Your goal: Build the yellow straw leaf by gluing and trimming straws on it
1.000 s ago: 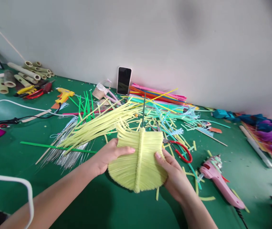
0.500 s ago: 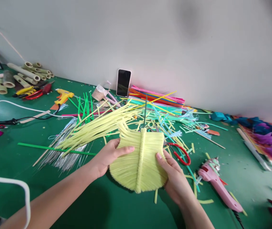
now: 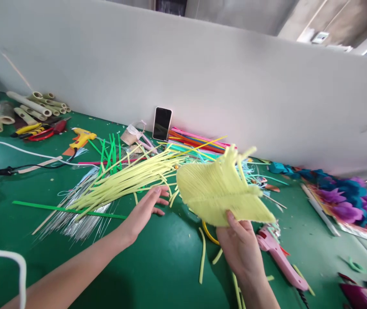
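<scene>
A pale yellow leaf made of pipe cleaners (image 3: 212, 184), with a thick ridge along its middle, is held up in my right hand (image 3: 243, 246). The thumb lies on its near face and the fingers are behind it. The leaf is turned sideways, its loose ends pointing up and to the right. My left hand (image 3: 145, 210) is off the leaf, fingers spread and holding nothing. Just beyond that hand lies a heap of loose yellow pipe cleaners (image 3: 128, 178). Part of a yellow ring-shaped handle (image 3: 209, 234) shows beneath the leaf.
A pink glue gun (image 3: 283, 262) lies at the right, a yellow glue gun (image 3: 83, 138) at the left. A phone (image 3: 162, 123) leans on the wall. Thin metal wires (image 3: 87, 225), bamboo tubes (image 3: 30, 105), pliers (image 3: 46, 131) and purple flowers (image 3: 347, 210) lie around the green table (image 3: 157, 270).
My left hand has let go of the leaf and moved away with its fingers apart. The right hand has turned the leaf from upright to sideways and lifted it to the right. The view has tilted up.
</scene>
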A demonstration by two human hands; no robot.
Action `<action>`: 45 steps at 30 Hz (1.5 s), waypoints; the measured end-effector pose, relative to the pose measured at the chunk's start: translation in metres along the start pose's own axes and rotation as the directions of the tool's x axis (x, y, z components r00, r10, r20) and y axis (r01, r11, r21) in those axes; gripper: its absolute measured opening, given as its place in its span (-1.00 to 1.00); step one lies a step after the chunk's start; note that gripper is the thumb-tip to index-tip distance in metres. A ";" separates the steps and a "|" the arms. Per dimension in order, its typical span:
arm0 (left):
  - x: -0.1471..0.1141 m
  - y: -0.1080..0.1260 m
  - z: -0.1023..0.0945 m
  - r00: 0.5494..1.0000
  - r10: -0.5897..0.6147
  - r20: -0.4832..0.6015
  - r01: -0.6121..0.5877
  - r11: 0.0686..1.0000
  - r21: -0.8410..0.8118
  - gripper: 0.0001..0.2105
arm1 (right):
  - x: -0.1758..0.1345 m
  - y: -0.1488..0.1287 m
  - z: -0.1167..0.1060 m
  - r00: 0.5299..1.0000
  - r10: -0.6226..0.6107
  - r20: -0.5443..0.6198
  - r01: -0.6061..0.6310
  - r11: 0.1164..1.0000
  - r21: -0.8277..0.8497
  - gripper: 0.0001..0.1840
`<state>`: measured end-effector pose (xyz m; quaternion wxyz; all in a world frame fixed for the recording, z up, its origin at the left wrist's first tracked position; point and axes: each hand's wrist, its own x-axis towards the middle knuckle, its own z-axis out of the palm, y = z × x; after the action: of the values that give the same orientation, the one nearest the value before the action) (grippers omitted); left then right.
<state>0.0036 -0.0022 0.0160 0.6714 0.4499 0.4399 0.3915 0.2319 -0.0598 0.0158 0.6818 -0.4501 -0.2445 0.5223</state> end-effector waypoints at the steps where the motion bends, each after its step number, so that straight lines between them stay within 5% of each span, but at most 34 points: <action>1: -0.001 -0.001 0.000 0.996 -0.028 0.082 0.033 0.998 -0.059 -0.44 | 0.002 0.000 -0.003 0.998 -0.030 0.047 0.031 0.999 -0.023 -0.87; 4: -0.005 -0.001 0.002 0.917 -0.093 0.388 0.206 0.943 -0.261 -0.30 | 0.007 0.002 -0.010 0.975 -0.080 0.207 0.113 0.982 -0.153 -0.82; 7: -0.009 0.001 0.002 0.866 -0.101 0.489 0.307 0.879 -0.363 -0.37 | 0.009 0.003 -0.013 0.944 -0.097 0.314 0.210 0.913 -0.350 -0.88; 13: -0.010 0.001 0.003 0.890 -0.294 0.349 0.395 0.880 -0.265 -0.69 | 0.014 0.002 -0.017 0.857 -0.187 0.480 0.430 0.772 -0.467 -0.62; 19: -0.007 -0.010 0.009 0.955 -0.247 0.167 0.275 0.946 -0.172 -0.58 | 0.009 -0.007 -0.012 0.856 -0.255 0.449 0.508 0.570 -0.645 -0.66; 24: -0.005 -0.015 0.015 0.985 -0.144 0.098 0.163 0.958 -0.234 -0.60 | -0.036 -0.011 0.021 0.860 -0.264 0.437 0.510 0.408 -0.757 -0.81; 26: -0.005 -0.015 0.017 0.991 -0.094 0.097 0.122 0.931 -0.343 -0.62 | -0.058 -0.003 0.035 0.902 -0.195 0.386 0.432 0.437 -0.789 -0.88; 30: -0.004 -0.013 0.018 0.996 -0.047 0.081 0.082 0.856 -0.510 -0.63 | -0.080 0.018 0.042 0.979 -0.004 0.206 0.159 0.649 -0.744 -0.82; 34: -0.007 -0.009 0.018 0.994 -0.022 0.105 0.076 0.833 -0.548 -0.60 | -0.071 0.024 0.036 0.995 0.076 -0.066 -0.099 0.878 -0.468 -0.65; 36: -0.011 -0.007 0.019 0.989 -0.013 0.145 0.087 0.851 -0.518 -0.62 | -0.063 0.022 0.037 0.977 0.214 -0.006 -0.204 0.925 -0.321 -0.56; 39: -0.017 -0.004 0.021 0.976 -0.026 0.218 0.123 0.887 -0.445 -0.62 | -0.053 0.019 0.040 0.873 0.434 0.220 -0.373 0.887 -0.271 -0.51; 45: -0.025 -0.003 0.024 0.991 -0.034 0.131 0.079 0.930 -0.359 -0.70 | -0.048 0.022 0.043 0.836 0.456 0.306 -0.383 0.884 -0.269 -0.55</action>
<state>0.0188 -0.0324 0.0241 0.7796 0.3283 0.3307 0.4183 0.1703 -0.0883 0.0237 0.4454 -0.4542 -0.3106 0.7063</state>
